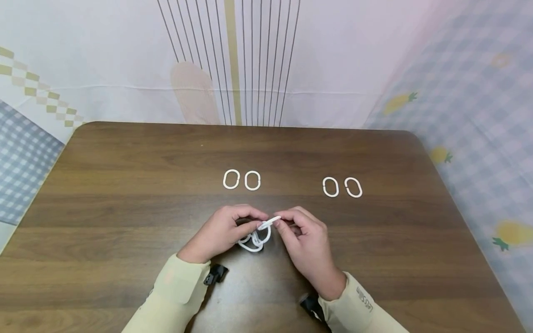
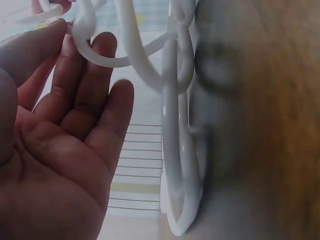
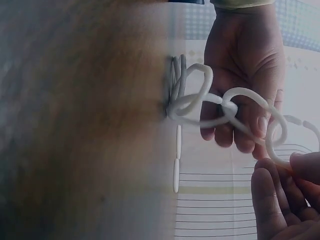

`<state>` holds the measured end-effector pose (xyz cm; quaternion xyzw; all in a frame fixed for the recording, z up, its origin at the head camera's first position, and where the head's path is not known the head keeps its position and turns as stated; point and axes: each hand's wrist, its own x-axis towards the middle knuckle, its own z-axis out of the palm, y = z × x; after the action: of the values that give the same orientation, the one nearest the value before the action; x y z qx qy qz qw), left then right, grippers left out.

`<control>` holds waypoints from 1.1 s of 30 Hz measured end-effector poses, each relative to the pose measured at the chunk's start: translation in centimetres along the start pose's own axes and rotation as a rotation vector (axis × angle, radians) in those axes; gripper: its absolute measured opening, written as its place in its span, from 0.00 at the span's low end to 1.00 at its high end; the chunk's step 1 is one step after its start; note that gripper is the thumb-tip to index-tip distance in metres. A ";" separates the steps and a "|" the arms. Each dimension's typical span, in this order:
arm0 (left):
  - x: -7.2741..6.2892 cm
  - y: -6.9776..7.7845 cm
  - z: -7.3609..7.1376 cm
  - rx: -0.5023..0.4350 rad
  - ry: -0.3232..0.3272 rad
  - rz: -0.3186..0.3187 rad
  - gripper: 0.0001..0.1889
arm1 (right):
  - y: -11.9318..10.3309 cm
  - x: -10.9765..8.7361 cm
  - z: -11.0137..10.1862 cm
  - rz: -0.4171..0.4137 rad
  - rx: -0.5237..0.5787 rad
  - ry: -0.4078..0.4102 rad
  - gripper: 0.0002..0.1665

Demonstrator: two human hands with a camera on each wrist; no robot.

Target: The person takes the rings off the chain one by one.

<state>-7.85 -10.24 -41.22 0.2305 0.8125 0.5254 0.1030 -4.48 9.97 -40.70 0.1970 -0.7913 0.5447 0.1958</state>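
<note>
A chain of white oval plastic links (image 1: pixel 251 250) hangs between both hands, its lower links gathered at the tabletop. My left hand (image 1: pixel 226 230) pinches a link near the chain's upper end between thumb and forefinger. In the left wrist view, the other fingers of that hand (image 2: pixel 65 125) are loosely bent beside the hanging links (image 2: pixel 171 115). My right hand (image 1: pixel 306 238) pinches the end link (image 1: pixel 273 220) between thumb and fingertips, just right of the left fingertips. From the right wrist view, the held links (image 3: pixel 274 142) overlap, and small gaps show in some ovals.
Farther back on the brown wooden table (image 1: pixel 125 185) lie two loose white links (image 1: pixel 252 180) side by side. Another pair of loose links (image 1: pixel 331 187) lies to the right. A patterned cloth (image 1: pixel 333 60) hangs behind the table's far edge.
</note>
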 end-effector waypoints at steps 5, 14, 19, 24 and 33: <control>0.0 -0.1 0.0 -0.007 0.019 0.018 0.08 | 0.1 0.1 -0.1 0.014 0.001 -0.003 0.07; 0.0 0.0 0.1 -0.055 0.070 -0.022 0.07 | 0.2 0.1 -0.2 0.036 -0.012 -0.007 0.06; 0.0 -0.1 0.1 -0.080 0.102 -0.036 0.07 | 0.2 0.0 -0.2 0.030 -0.029 -0.007 0.06; -0.1 -0.3 0.0 -0.140 0.119 -0.070 0.07 | 0.1 0.0 -0.2 -0.005 -0.065 -0.010 0.07; -0.1 -0.1 -0.1 -0.160 0.137 -0.092 0.05 | 0.0 0.0 -0.3 -0.044 -0.123 -0.024 0.07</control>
<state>-7.86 -10.40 -41.26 0.1477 0.7828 0.5978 0.0896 -4.49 10.26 -40.62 0.2084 -0.8211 0.4880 0.2102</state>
